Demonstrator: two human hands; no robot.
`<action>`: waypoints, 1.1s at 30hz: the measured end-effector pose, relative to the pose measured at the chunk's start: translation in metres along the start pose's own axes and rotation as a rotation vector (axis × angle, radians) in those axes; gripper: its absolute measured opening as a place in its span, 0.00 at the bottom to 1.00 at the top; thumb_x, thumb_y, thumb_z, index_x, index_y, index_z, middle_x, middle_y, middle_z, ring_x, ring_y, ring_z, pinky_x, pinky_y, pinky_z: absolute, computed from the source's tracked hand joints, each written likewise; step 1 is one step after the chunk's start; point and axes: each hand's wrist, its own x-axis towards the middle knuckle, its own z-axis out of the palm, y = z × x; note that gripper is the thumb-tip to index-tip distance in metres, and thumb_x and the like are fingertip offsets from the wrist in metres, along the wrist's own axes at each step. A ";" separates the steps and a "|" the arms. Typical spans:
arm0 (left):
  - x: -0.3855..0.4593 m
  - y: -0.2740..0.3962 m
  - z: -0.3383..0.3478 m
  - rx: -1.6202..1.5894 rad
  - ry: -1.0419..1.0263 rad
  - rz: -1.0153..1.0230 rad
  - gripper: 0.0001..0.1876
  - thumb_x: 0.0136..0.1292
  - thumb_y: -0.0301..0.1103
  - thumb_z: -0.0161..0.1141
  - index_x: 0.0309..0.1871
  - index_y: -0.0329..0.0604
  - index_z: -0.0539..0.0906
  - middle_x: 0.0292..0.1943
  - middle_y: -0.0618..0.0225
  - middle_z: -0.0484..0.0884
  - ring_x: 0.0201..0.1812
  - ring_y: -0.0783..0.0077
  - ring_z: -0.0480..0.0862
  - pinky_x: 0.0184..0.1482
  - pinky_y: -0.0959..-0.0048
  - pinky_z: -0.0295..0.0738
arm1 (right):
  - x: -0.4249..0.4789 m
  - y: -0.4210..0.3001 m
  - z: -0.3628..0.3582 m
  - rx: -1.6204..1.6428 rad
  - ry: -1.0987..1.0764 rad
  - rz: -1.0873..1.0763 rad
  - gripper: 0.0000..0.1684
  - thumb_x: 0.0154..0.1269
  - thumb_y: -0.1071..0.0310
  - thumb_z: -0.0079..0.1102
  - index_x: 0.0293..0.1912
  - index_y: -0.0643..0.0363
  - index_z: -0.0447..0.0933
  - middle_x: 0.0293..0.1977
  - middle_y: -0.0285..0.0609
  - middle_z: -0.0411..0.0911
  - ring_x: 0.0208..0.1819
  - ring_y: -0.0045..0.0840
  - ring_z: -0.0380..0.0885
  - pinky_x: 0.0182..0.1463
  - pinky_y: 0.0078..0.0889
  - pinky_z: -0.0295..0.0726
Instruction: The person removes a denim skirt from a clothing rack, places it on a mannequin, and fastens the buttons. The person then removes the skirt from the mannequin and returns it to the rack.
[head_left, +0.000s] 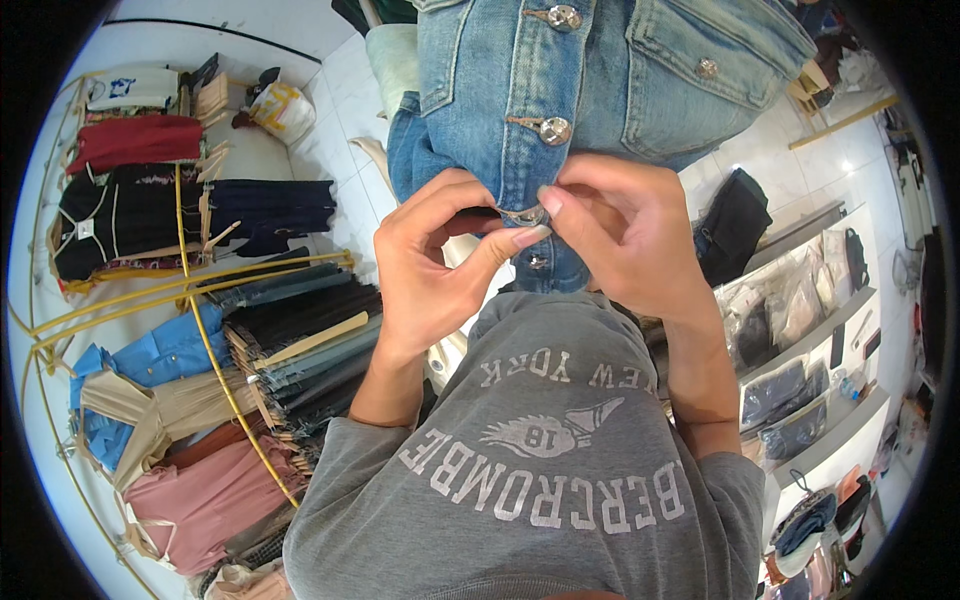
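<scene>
A faded blue denim jacket (487, 75) hangs upright before me, its front placket running down the middle. Shiny metal buttons sit along that placket, and the upper button (563, 17) and middle button (555, 130) pass through their buttonholes. My left hand (442, 255) pinches the placket from the left, its thumb against a lower metal button (529, 216). From the right, my right hand (626, 232) grips the placket's edge with thumb and bent fingers beside that same button. One more button (537, 261) shows below, near the hem. What supports the jacket is mostly hidden.
To the left, gold clothes rails (217, 371) carry several garments on wooden hangers. A yellow-and-white bag (281, 111) lies near the wall. At right stand white shelves (821, 330) with plastic-wrapped clothes, and dark folded trousers (733, 225) lie beside them.
</scene>
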 end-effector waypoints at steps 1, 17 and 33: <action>0.000 -0.003 -0.002 0.021 -0.005 0.032 0.13 0.58 0.15 0.80 0.44 0.26 0.88 0.38 0.63 0.85 0.38 0.75 0.85 0.42 0.75 0.85 | 0.000 0.002 -0.002 -0.020 -0.033 0.016 0.04 0.76 0.79 0.67 0.43 0.73 0.83 0.31 0.37 0.81 0.35 0.10 0.76 0.36 0.20 0.76; 0.003 -0.016 -0.007 0.119 0.029 0.102 0.08 0.57 0.14 0.79 0.38 0.27 0.90 0.34 0.64 0.87 0.35 0.75 0.83 0.37 0.74 0.77 | 0.006 0.014 -0.015 -0.176 -0.113 -0.234 0.09 0.72 0.83 0.69 0.50 0.74 0.87 0.41 0.46 0.90 0.39 0.19 0.85 0.43 0.25 0.85; 0.003 -0.015 -0.006 0.193 0.020 0.188 0.10 0.53 0.11 0.74 0.38 0.26 0.87 0.33 0.60 0.85 0.34 0.70 0.83 0.38 0.73 0.77 | 0.005 0.003 -0.005 -0.259 -0.041 -0.122 0.04 0.71 0.80 0.70 0.43 0.72 0.85 0.31 0.39 0.85 0.36 0.13 0.82 0.39 0.20 0.82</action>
